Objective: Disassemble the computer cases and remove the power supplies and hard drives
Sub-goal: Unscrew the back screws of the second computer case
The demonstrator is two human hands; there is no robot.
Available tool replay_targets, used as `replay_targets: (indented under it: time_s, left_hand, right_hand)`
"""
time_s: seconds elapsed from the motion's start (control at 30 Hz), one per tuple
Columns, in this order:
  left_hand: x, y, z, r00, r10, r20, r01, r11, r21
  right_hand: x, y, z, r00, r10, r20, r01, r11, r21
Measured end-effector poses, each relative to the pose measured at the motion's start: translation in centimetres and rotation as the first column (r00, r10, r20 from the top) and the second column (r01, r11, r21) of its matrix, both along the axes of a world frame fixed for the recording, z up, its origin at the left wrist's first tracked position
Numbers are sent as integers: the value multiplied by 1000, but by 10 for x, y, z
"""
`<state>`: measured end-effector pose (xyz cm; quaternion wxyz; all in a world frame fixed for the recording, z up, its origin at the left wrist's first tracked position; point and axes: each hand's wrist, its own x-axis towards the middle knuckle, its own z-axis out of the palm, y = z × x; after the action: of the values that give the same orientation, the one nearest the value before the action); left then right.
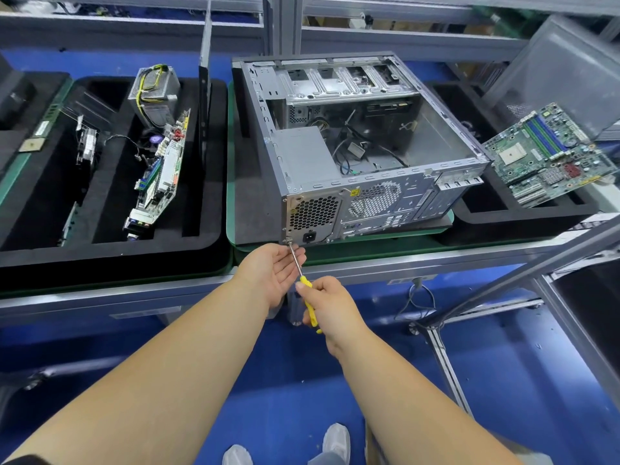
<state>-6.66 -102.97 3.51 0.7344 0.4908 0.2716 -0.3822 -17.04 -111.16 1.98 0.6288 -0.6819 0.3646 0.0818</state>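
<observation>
On the green mat, 1 open computer case (362, 146) holds its power supply (303, 159), likely heavy, rigid, sharp-edged; grip its flanks. Right hand (330, 307) grips a screwdriver (302, 276) at the rear corner screw; left hand (273, 273) lies open, cupped beneath the shaft.

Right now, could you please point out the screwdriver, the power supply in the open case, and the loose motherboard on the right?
screwdriver (296, 261): head view, metal shaft.
power supply (303, 159): head view, grey top face.
motherboard (550, 154): head view, board middle.

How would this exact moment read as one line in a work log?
step: unscrewing power supply | right hand: grips yellow screwdriver, tip at lower-left screw | left hand: open, cupped under shaft | case: side open
</observation>
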Motion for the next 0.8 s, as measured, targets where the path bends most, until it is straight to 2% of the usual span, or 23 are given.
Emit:
replay_targets:
  time_s: [0.17, 0.23, 0.3, 0.33, 0.47, 0.63, 0.8]
  left_hand:
    - [-1, -2, 0, 1000, 11, 6, -11, 1000, 6]
    - [-1, -2, -1, 1000, 16, -3, -16, 1000, 7]
    - [-1, -2, -2, 1000, 22, -11, -22, 1000, 5]
    - [-1, -2, -2, 1000, 24, -13, -24, 1000, 4]
    - [-1, -2, 0, 999, 35, -24, -35, 999, -3]
    - [-2, -3, 0, 999, 39, -21, -39, 999, -9]
    - [-3, -5, 1, 999, 50, -15, -50, 999, 10]
  right_hand:
    - [5, -2, 2, 999, -30, -24, 30, 1000, -2]
    - [7, -1, 5, 993, -98, -66, 105, 987, 123]
    - [10, 1, 9, 977, -180, -110, 205, 935, 290]
    - [11, 1, 10, 973, -188, -133, 221, 923, 315]
    - [13, -1, 9, 978, -118, -172, 153, 966, 209]
    - [2, -3, 1, 1000, -9, -14, 10, 991, 132]
    - [5, -1, 2, 999, -3, -40, 4, 1000, 31]
